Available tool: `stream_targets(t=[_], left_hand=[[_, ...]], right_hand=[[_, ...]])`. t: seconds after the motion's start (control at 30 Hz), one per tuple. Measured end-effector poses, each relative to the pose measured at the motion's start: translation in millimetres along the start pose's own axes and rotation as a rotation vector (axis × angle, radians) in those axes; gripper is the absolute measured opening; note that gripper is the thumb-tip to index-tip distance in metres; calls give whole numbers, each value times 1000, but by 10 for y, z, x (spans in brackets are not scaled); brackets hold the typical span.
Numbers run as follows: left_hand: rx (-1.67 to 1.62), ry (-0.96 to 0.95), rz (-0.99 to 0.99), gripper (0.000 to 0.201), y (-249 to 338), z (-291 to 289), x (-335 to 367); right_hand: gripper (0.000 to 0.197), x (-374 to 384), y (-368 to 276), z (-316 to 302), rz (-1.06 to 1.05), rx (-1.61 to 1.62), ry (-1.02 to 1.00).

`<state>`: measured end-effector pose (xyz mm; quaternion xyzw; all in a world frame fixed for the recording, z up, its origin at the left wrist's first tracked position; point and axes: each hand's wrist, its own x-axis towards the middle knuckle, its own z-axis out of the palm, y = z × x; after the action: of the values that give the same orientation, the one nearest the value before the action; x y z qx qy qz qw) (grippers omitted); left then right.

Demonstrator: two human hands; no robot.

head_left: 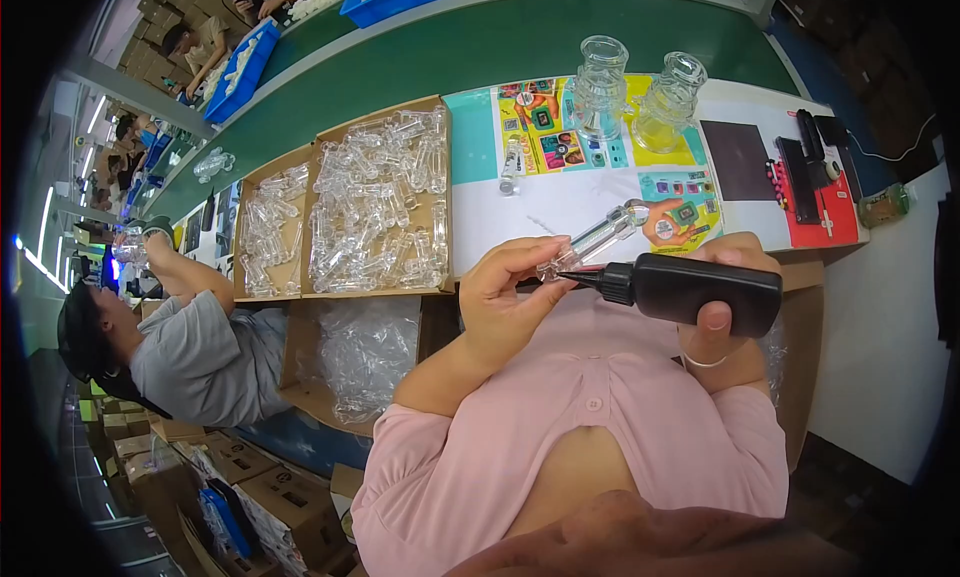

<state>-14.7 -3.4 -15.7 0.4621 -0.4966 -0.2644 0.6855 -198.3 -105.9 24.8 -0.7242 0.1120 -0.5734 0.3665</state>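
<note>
My left hand (512, 287) pinches one end of a clear glass tube (600, 235) between thumb and fingers; its rounded far end points up and to the right. In my right hand (728, 267) lies a black squeeze bottle (700, 289), tilted nearly level. The bottle's thin dark nozzle tip reaches the held end of the tube; whether they touch I cannot tell. Beyond my hands, a small clear glass piece (511, 165) lies on the printed sheet. Two clear glass vessels (600, 87) stand farther back, the right-hand one (668, 105) with a yellow tint at its base.
A cardboard tray (448, 192) full of clear glass tubes sits to the left, another beside it. Below is a box of clear plastic bags (365, 352). Dark tools (800, 177) lie on a red sheet at right. A co-worker in grey (215, 362) sits at left; blue bins (243, 77) stand farther off.
</note>
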Motion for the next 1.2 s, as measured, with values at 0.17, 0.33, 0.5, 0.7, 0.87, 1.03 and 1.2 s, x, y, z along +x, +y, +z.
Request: stream_targets(t=[0.17,0.33,0.5,0.7,0.87,1.03,1.2], left_hand=[[38,-11,53,38,19,15,7],[30,7,31,34,40,28,8],[108,16,79,36,44,8,11],[310,-11,207,38,126,-3,61],[433,-54,262,39,184,-17,76],[524,-44,318,40,216,-12,94],[519,-19,265,42,213,2,77]], right_hand=[[39,53,-51,-41,-118,-68,-156],[38,8,-103,-44,-90,-96,-166],[38,59,-73,-62,-94,-101,-176],[36,60,-30,46,116,72,44],[34,102,-75,2,110,58,-10],[33,122,-127,-89,9,-53,-141],[38,180,-204,-131,-158,-127,-305]])
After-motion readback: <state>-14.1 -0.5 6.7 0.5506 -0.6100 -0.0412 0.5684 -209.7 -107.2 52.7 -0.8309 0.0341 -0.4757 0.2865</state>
